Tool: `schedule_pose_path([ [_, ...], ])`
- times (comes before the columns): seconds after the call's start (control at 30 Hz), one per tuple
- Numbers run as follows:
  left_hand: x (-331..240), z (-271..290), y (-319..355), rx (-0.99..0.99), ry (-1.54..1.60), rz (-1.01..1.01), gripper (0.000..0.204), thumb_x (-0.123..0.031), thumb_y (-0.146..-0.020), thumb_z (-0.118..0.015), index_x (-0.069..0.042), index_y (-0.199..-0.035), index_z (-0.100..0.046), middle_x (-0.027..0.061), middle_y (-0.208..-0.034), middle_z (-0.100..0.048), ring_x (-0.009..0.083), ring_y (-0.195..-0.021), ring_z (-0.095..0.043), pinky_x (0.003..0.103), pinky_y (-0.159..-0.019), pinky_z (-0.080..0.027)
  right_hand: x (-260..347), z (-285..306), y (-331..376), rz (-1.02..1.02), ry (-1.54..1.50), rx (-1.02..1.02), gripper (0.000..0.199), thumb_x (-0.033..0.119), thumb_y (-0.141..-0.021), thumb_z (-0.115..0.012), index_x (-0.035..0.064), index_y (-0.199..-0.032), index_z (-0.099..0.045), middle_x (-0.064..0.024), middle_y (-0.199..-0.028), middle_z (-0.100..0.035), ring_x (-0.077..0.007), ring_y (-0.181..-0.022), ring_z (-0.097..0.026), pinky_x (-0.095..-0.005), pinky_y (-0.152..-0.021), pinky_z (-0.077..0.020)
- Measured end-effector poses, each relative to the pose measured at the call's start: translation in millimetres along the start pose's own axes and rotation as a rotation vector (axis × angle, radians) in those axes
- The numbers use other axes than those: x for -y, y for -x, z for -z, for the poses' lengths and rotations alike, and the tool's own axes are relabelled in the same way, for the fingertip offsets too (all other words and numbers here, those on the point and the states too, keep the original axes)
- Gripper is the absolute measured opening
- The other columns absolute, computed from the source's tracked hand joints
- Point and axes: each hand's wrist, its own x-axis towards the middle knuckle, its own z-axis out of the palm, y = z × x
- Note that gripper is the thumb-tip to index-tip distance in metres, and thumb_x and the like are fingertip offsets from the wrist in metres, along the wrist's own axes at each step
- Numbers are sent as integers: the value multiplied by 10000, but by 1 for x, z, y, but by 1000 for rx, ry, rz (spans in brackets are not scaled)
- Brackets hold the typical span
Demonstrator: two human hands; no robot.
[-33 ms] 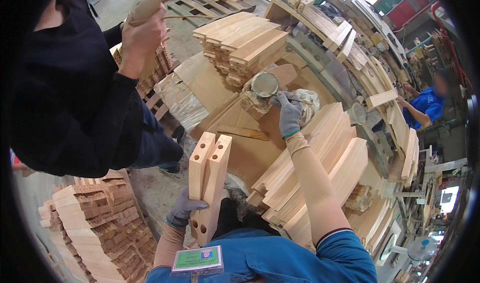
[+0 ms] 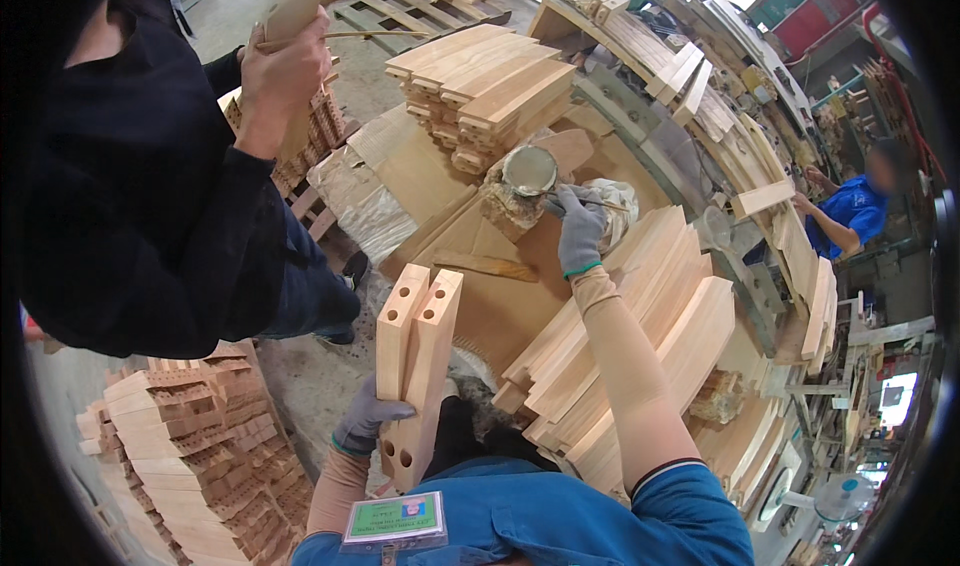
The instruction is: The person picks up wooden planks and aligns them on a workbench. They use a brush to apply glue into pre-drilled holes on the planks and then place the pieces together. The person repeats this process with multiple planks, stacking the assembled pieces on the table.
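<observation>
My left hand [image 2: 366, 419], in a grey glove, grips two pale wooden blocks [image 2: 414, 366] held upright side by side, each with drilled holes near its ends. My right hand [image 2: 578, 228], also gloved, reaches forward holding a thin stick [image 2: 606, 203] beside a round open tin [image 2: 529, 170] crusted with dried glue. The tin stands on brown cardboard [image 2: 500, 286]. Under my right forearm lies a fanned row of long wooden boards [image 2: 660, 306].
A person in dark clothes [image 2: 150, 196] stands close on my left, holding up a wooden piece [image 2: 293, 11]. Stacked blocks [image 2: 200, 456] fill the lower left. A pile of boards [image 2: 490, 86] sits behind the tin. Another person in blue [image 2: 850, 206] works at far right.
</observation>
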Motion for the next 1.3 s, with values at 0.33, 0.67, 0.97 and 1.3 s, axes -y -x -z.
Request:
schedule_pose_path([
  [0.33, 9, 8, -12, -3, -20, 0, 793, -137, -583, -770, 21, -1297, -462, 133, -1103, -628, 235, -961, -637, 356, -823, -530, -8, -6, 15, -97, -259, -110, 54, 47, -886, -609, 7, -917, -591, -94, -851, -630, -167, -685, -637, -278, -650, -592],
  [0.67, 4, -3, -8, -14, 155, 8, 738, -31, -614, -714, 17, -1305, -459, 157, -1108, -625, 268, -967, -644, 370, -813, -544, -16, -22, 31, 82, 11, -11, 187, 130, -902, -624, 26, -785, -522, -80, -741, -638, -155, -643, -647, -254, -644, -547],
  [0.97, -22, -22, -8, 39, 40, -64, 720, -62, -647, -712, 20, -1317, -460, 122, -1138, -609, 209, -1006, -612, 325, -864, -507, -9, 13, 9, -261, -500, -1, 68, 13, -894, -602, -20, -951, -587, -115, -927, -632, -206, -814, -642, -305, -788, -573],
  [1.3, -67, -82, -2, 196, -195, -55, 888, -104, -654, -781, 20, -1418, -346, 101, -1288, -525, 160, -1165, -497, 284, -994, -387, 196, -20, 106, 26, 24, 434, 101, 123, -919, -611, 27, -890, -593, -56, -757, -645, -128, -643, -645, -240, -574, -553],
])
